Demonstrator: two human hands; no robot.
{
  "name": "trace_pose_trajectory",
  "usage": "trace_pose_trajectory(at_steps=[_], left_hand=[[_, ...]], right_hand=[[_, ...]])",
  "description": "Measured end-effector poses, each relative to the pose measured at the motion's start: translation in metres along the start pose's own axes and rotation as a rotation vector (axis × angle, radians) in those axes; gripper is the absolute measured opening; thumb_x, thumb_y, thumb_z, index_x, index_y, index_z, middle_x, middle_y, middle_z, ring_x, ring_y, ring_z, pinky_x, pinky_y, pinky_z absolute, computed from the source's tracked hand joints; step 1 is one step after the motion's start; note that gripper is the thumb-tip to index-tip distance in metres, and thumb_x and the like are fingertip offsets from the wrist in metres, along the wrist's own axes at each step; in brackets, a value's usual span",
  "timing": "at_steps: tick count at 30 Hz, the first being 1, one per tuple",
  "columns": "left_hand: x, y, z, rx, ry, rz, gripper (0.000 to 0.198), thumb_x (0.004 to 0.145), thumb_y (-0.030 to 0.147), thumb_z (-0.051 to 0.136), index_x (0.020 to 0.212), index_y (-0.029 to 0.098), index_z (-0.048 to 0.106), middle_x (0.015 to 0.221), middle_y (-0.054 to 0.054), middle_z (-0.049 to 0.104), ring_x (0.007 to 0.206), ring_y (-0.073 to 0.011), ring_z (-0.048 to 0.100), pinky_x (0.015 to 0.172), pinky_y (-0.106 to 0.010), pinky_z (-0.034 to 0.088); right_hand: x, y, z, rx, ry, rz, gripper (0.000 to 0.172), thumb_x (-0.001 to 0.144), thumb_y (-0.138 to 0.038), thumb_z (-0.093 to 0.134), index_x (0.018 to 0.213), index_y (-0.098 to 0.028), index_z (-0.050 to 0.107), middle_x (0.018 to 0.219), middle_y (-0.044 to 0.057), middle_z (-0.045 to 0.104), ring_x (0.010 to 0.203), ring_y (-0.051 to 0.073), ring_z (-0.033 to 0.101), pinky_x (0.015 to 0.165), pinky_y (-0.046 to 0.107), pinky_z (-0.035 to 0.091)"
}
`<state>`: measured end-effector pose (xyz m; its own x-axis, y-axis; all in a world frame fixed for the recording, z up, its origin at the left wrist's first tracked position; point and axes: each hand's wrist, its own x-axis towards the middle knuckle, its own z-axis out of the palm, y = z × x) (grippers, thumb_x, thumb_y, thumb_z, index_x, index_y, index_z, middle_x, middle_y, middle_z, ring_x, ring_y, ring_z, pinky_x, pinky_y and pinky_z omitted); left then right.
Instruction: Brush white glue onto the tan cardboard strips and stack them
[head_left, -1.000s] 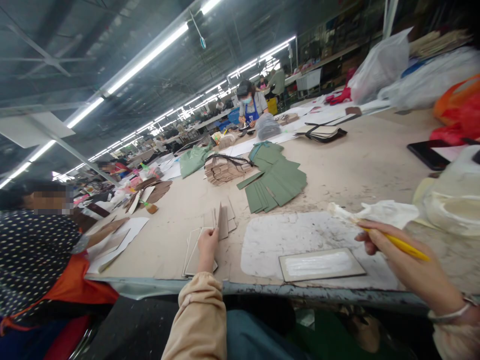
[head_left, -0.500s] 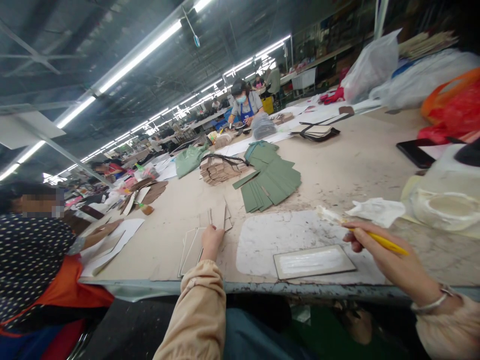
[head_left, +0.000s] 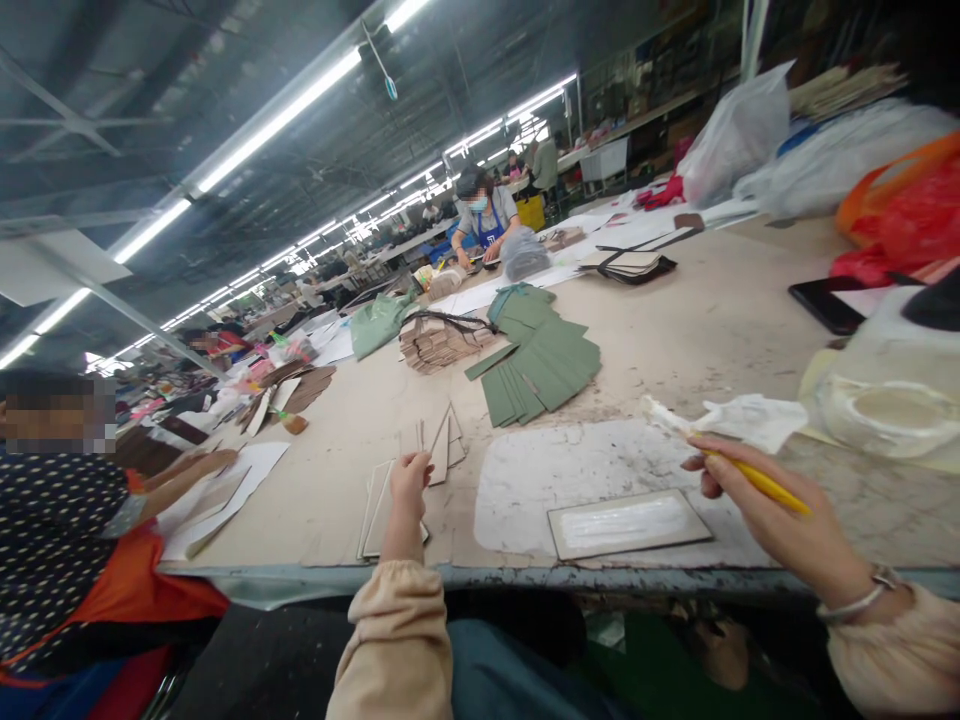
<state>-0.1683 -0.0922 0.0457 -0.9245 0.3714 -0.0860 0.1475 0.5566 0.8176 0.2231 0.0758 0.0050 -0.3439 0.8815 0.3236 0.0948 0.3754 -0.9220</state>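
Observation:
My right hand (head_left: 772, 510) holds a glue brush (head_left: 766, 486) by its yellow handle, its bristles coated white and raised over the table. Below and to the left of it lies a dark-edged rectangular panel (head_left: 630, 524) with white streaks across its face, on a whitish sheet (head_left: 517, 480). My left hand (head_left: 409, 488) is closed, fingertips pressed together among thin beige pieces (head_left: 450, 442); what it grips is hidden. Under and beside its wrist is an overlapping set of pale panels (head_left: 377, 510).
Ahead lie fanned green pieces (head_left: 544, 360) and a tied brown bundle (head_left: 444, 342). To the right are a white-smeared container (head_left: 900, 405), crumpled white paper (head_left: 754, 420) and a black phone-like object (head_left: 825, 303). A co-worker in a dotted top (head_left: 52, 520) sits close on the left.
My left hand has shifted slightly left and towards me, uncovering more of the beige pieces. The brush has moved slightly. The co-worker across the table has lowered a hand.

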Motion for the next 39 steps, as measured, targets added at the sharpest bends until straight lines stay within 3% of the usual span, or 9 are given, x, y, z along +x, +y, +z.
trace_pose_trajectory(at_steps=[5,10,13,17,20,24,30,34,39], left_hand=[[-0.061,0.008,0.014,-0.393,-0.228,0.071,0.038,0.075,0.047,0.044,0.095,0.016,0.056,0.102,-0.01,0.066,0.094,-0.0212,0.064,0.082,-0.035,0.053],[-0.118,0.015,0.056,-0.92,-0.668,-0.17,0.03,0.069,0.036,0.065,0.088,0.013,0.061,0.089,-0.01,0.069,0.075,-0.0221,0.066,0.075,-0.039,0.056],[-0.138,0.016,0.08,-0.853,-0.816,-0.185,0.027,0.073,0.034,0.068,0.089,0.013,0.061,0.091,-0.008,0.068,0.067,-0.0194,0.066,0.061,-0.033,0.058],[-0.146,0.011,0.096,-0.663,-0.901,-0.136,0.032,0.073,0.042,0.069,0.081,0.014,0.057,0.079,-0.004,0.065,0.062,-0.0168,0.065,0.051,-0.024,0.055],[-0.145,0.007,0.101,-0.585,-0.898,-0.107,0.035,0.071,0.047,0.069,0.075,0.015,0.055,0.066,0.001,0.058,0.057,-0.0134,0.06,0.047,-0.022,0.052],[-0.135,0.002,0.102,-0.386,-0.743,0.038,0.037,0.07,0.049,0.067,0.062,0.015,0.053,0.052,0.004,0.05,0.048,-0.0095,0.052,0.046,-0.02,0.047],[-0.106,-0.014,0.083,0.001,-0.514,0.296,0.036,0.083,0.046,0.047,0.067,0.016,0.058,0.061,-0.002,0.061,0.059,-0.0127,0.058,0.057,-0.022,0.045],[-0.1,-0.023,0.073,0.231,-0.58,0.411,0.016,0.076,0.032,0.057,0.071,0.018,0.064,0.06,0.001,0.06,0.059,-0.0123,0.054,0.058,-0.022,0.039],[-0.106,-0.024,0.077,0.364,-0.646,0.493,0.017,0.078,0.031,0.054,0.072,0.019,0.065,0.064,0.001,0.062,0.061,-0.0127,0.052,0.058,-0.023,0.035]], right_hand=[[0.0,0.0,0.008,0.049,0.073,-0.136,0.029,0.086,-0.03,0.053,0.114,-0.024,0.059,0.101,0.006,0.065,0.07,0.013,0.061,0.073,0.031,0.052],[0.002,0.0,0.012,0.005,0.098,-0.255,0.014,0.082,-0.027,0.06,0.095,-0.024,0.062,0.098,0.006,0.066,0.093,0.02,0.063,0.087,0.037,0.05],[0.005,-0.004,0.014,0.178,0.128,-0.197,0.015,0.081,-0.027,0.061,0.095,-0.025,0.055,0.105,0.005,0.064,0.099,0.02,0.062,0.082,0.035,0.052],[0.006,-0.009,0.013,0.261,0.114,-0.084,0.014,0.082,-0.03,0.061,0.091,-0.025,0.052,0.099,0.002,0.066,0.086,0.016,0.065,0.072,0.03,0.054],[0.003,-0.008,0.012,0.176,0.1,-0.093,0.016,0.078,-0.03,0.065,0.084,-0.024,0.052,0.088,0.001,0.065,0.09,0.018,0.064,0.074,0.03,0.052],[0.0,0.0,0.01,-0.016,0.084,-0.123,0.016,0.076,-0.032,0.067,0.08,-0.023,0.054,0.083,0.002,0.061,0.086,0.02,0.063,0.075,0.032,0.05],[0.001,0.011,0.008,-0.077,0.206,-0.015,0.025,0.07,-0.036,0.071,0.08,-0.023,0.052,0.079,0.0,0.06,0.075,0.018,0.061,0.067,0.03,0.049],[-0.003,0.011,0.012,-0.061,0.149,0.039,0.026,0.07,-0.037,0.071,0.081,-0.023,0.051,0.079,-0.001,0.06,0.071,0.016,0.06,0.062,0.027,0.047],[-0.012,0.012,0.022,-0.183,0.046,0.006,0.024,0.072,-0.04,0.068,0.081,-0.023,0.053,0.073,-0.001,0.059,0.066,0.016,0.058,0.058,0.027,0.046]])
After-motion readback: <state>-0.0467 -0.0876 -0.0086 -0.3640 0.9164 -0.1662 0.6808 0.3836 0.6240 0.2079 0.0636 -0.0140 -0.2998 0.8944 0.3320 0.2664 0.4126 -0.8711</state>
